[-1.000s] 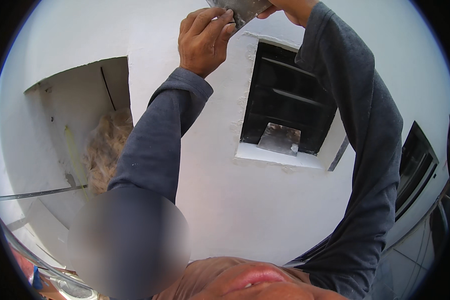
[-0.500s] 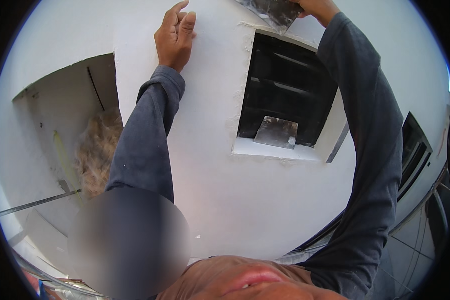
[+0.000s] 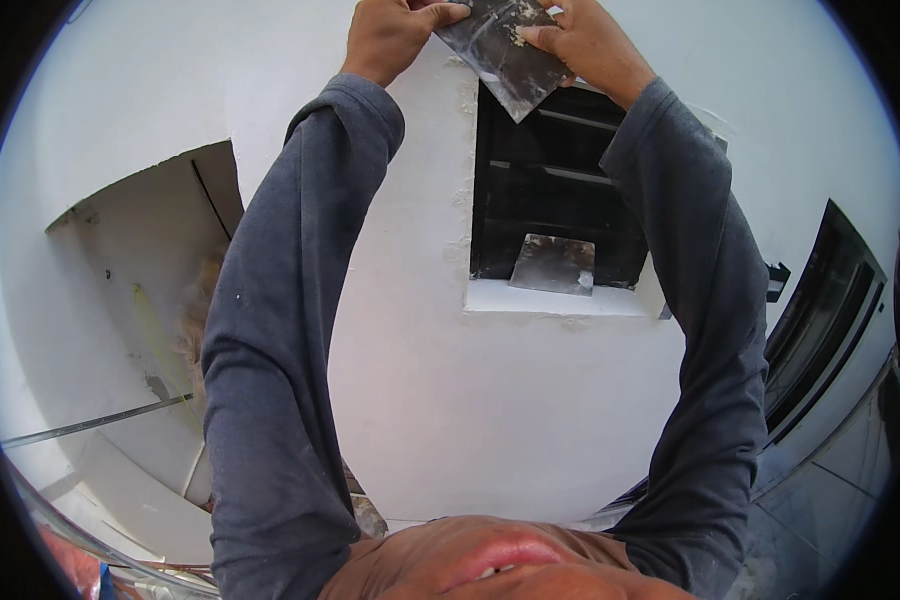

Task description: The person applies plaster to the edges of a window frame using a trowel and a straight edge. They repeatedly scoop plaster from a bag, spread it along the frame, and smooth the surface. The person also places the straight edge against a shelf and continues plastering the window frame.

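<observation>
Both my arms are raised toward a white wall (image 3: 500, 410). At the top of the view, my right hand (image 3: 595, 45) grips a thin, dark metal scraper plate (image 3: 505, 60), its thumb pressed on the face. My left hand (image 3: 388, 38) pinches the plate's left edge, though its fingertips are partly cut off by the frame. Pale plaster residue sticks to the plate near the right thumb. One corner points down across the top of a window opening (image 3: 530, 200) with black slats. A second metal plate (image 3: 555, 265) leans upright on the white sill below.
A recess (image 3: 150, 270) with a dark rod and a brownish bundle (image 3: 195, 325) lies to the left. On the right stands another dark-framed window (image 3: 825, 320). Rough plaster edges run beside the central opening. Grey floor tiles (image 3: 800, 520) show at lower right.
My left hand has gone from free and half open to holding the plate's edge. My right hand has brought the plate left and lower in view.
</observation>
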The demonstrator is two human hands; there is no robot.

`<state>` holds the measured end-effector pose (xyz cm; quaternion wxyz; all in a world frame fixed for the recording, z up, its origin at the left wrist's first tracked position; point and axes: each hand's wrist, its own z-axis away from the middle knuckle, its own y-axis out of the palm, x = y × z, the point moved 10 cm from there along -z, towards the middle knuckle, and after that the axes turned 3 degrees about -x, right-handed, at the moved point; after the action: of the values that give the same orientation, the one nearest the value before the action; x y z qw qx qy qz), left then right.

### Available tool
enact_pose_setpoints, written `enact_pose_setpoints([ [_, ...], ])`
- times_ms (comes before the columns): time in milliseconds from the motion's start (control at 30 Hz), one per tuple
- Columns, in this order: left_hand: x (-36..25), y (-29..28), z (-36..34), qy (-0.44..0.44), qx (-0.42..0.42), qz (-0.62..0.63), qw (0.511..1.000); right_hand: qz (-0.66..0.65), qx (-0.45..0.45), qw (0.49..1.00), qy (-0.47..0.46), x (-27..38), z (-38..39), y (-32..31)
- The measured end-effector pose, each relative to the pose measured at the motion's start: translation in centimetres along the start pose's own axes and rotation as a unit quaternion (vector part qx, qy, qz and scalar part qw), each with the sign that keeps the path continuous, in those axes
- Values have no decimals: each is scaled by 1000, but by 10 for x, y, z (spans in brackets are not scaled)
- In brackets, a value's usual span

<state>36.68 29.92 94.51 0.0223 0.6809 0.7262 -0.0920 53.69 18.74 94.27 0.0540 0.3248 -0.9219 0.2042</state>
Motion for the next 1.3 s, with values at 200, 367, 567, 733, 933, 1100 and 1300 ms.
enact_pose_setpoints([
  [200,-27,2,49,323,-91,-287,897,-70,-116,990,41,-26,31,-28],
  [367,-2,20,71,350,-90,-386,849,66,-188,970,-139,-22,17,-27],
  [567,1,42,81,377,2,-457,806,32,-124,990,57,-55,-16,-53],
  [733,2,44,83,379,12,-462,801,-2,-94,989,110,-76,36,-84],
  [933,1,42,84,382,-2,-462,801,-120,-109,973,165,-103,81,-61],
  [1100,1,40,87,385,-7,-439,812,-137,-99,975,144,-94,80,-37],
  [1300,3,40,87,385,-10,-430,817,-102,-155,975,122,-105,79,-98],
])
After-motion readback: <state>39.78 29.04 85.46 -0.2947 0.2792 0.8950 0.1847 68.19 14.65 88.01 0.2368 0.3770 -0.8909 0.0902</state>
